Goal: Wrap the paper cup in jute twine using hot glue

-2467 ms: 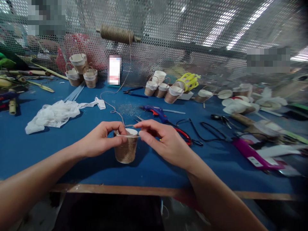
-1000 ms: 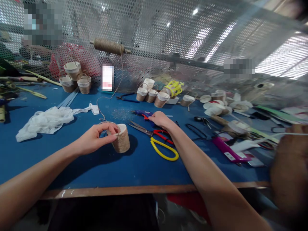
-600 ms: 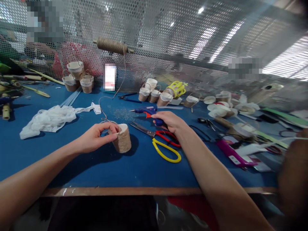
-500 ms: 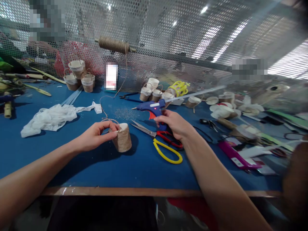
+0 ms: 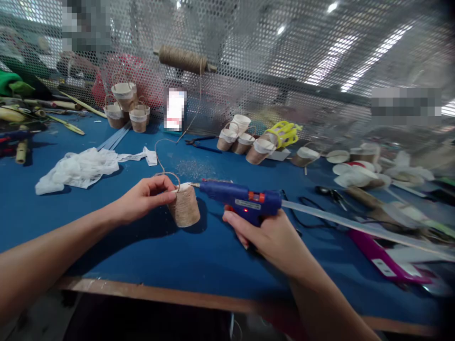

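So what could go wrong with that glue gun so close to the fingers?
The glue gun nozzle sits right at the cup rim, beside the left hand fingertips pinching the twine; hot glue could likely burn them. The cup is tilted and held only by that pinch, so a push from the nozzle might tip it. The loose twine loop could also catch stray glue.

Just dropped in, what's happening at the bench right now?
A person is working at a blue table. The left hand steadies a small twine-wrapped cup, pinching twine at its rim. The right hand grips a blue glue gun, its nozzle at the cup's top edge. Similar wrapped cups sit at the back.
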Available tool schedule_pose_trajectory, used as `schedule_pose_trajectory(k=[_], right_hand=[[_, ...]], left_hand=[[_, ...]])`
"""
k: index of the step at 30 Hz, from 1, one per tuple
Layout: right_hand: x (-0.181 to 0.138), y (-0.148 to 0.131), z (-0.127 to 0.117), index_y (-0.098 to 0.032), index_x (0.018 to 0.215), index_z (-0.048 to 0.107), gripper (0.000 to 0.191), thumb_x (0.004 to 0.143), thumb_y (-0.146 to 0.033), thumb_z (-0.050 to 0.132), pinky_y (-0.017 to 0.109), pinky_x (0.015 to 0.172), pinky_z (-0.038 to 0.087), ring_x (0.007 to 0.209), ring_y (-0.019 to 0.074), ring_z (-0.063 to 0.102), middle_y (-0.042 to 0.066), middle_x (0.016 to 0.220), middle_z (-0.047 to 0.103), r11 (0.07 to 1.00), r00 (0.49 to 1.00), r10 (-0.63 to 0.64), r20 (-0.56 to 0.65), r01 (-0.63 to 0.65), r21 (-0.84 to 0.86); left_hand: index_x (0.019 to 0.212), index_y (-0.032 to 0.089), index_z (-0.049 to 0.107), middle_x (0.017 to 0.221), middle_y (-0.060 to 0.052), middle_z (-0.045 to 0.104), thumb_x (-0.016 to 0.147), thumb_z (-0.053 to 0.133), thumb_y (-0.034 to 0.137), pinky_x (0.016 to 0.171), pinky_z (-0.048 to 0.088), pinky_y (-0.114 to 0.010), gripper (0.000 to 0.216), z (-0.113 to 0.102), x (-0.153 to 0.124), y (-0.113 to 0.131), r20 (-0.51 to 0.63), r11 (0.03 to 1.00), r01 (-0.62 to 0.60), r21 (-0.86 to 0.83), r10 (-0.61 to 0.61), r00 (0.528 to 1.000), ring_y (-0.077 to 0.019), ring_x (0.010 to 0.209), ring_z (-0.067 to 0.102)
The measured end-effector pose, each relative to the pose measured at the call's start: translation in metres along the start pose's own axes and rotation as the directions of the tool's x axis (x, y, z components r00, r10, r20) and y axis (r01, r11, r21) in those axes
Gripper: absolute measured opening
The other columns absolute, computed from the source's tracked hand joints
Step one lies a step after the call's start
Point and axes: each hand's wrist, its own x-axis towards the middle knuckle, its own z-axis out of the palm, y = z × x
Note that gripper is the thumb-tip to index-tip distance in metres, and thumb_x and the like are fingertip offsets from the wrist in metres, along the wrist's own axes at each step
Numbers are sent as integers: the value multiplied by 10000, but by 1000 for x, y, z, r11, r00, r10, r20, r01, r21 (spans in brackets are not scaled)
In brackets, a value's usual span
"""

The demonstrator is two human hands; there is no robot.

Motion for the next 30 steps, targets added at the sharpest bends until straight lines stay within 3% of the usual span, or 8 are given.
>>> schedule_pose_trajectory(k=[8, 19, 23, 26, 30], right_hand=[[-6, 5, 6, -251, 663, 565, 138, 781, -322, 562, 302, 418, 401, 419, 171, 508, -37, 390, 451, 955, 984, -173, -31, 160, -251], [-10, 18, 7, -215, 688, 617, 222, 809, -353, 493, 283, 445, 438, 388, 147, 525, -21, 413, 526, 823, 949, -313, -47, 246, -512], [-9, 22, 3, -225, 809, 672, 244, 765, -381, 490, 336, 542, 477, 555, 212, 616, 20, 529, 616, 751, 916, -400, -3, 326, -573], [-9, 21, 7, -204, 817, 664, 238, 784, -370, 496, 360, 649, 505, 707, 238, 653, 61, 700, 685, 753, 908, -414, -70, 298, -587], [-9, 17, 8, -192, 782, 661, 233, 786, -351, 490, 360, 648, 510, 699, 241, 656, 73, 701, 688, 753, 906, -419, -67, 305, -583]], left_hand=[[695, 140, 497, 712, 9, 519, 766, 585, 236, 667, 354, -262, 148, 3, -3, 2, -8, 1000, 20, 15, -19, 1000, -111, 679, 475], [691, 131, 514, 705, 7, 525, 756, 600, 233, 668, 372, -259, 148, 5, -3, 0, -32, 998, -34, 52, 36, 999, -108, 671, 478], [698, 134, 516, 721, 1, 535, 758, 600, 229, 671, 377, -262, 141, 5, -3, -1, -35, 998, -35, 48, 37, 999, -111, 680, 485], [698, 131, 513, 720, 1, 536, 762, 596, 224, 672, 378, -260, 140, 5, -3, 0, -26, 998, -38, 41, 39, 999, -110, 680, 486], [702, 136, 502, 734, -4, 543, 775, 582, 230, 679, 381, -264, 143, 5, -4, 0, -11, 998, -44, 35, 45, 999, -115, 696, 495]])
